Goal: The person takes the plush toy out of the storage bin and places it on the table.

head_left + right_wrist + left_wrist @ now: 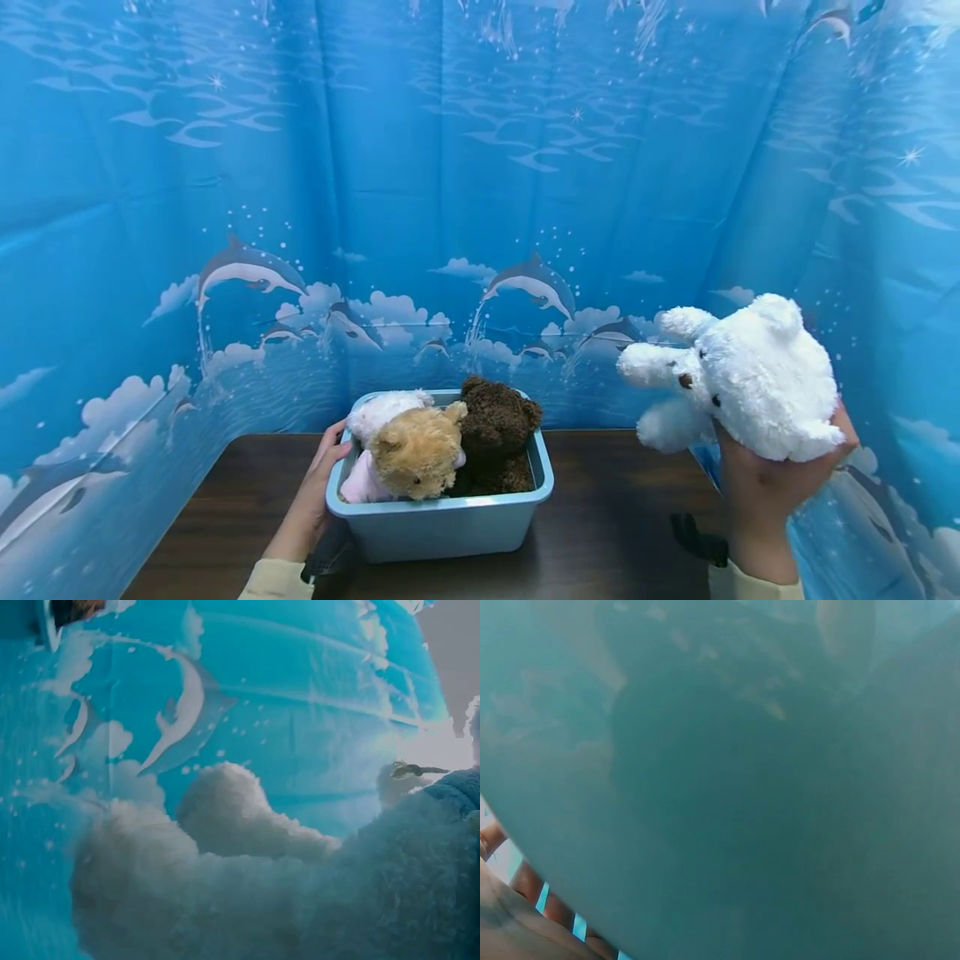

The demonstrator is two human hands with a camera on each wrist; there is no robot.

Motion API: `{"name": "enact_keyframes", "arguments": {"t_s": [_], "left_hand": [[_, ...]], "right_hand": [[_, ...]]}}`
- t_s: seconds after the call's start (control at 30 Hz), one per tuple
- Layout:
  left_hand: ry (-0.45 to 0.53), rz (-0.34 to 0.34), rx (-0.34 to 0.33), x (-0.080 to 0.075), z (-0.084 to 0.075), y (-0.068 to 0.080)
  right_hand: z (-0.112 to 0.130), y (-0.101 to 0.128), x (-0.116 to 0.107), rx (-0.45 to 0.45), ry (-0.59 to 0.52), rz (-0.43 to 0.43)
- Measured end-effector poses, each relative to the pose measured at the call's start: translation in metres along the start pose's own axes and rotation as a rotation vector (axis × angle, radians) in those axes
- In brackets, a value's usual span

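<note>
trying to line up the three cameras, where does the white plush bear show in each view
Head: the white plush bear is at right, held up off the table by the right hand.
Left wrist: not in it; only a blurred blue-green surface fills the picture.
Right wrist: its white fur fills the lower half, close up.
Shared landmark: the blue dolphin backdrop, also behind the fur in the right wrist view.
</note>
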State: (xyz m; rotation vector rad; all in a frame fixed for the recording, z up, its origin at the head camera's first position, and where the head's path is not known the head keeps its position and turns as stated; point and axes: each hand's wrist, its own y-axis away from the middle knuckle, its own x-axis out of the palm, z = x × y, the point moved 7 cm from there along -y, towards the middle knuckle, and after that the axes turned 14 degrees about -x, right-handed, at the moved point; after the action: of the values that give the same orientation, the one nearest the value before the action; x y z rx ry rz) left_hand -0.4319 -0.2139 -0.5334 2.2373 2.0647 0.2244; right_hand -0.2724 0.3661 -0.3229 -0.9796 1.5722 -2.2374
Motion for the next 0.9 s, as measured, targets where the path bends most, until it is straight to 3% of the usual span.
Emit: {"name": "enact_keyframes", "arguments": {"t_s": [0.2,0.37,0.63,0.9], "left_hand": [[0.015,0.005,0.011,0.000,0.001,0.000],[-0.001,-0.002,0.014,-0.001,0.002,-0.003],[-0.020,-0.013,0.025,-0.002,0.000,-0.004],[-0.015,0.000,0.004,-0.003,0.001,-0.003]], "right_hand": [[-0.029,0.001,0.012,0.088,0.072,0.130],[-0.056,0.010,0.014,0.206,0.125,0.168],[-0.129,0.041,0.015,0.349,0.258,0.296],[-0.175,0.081,0.010,0.479,0.321,0.349]]}}
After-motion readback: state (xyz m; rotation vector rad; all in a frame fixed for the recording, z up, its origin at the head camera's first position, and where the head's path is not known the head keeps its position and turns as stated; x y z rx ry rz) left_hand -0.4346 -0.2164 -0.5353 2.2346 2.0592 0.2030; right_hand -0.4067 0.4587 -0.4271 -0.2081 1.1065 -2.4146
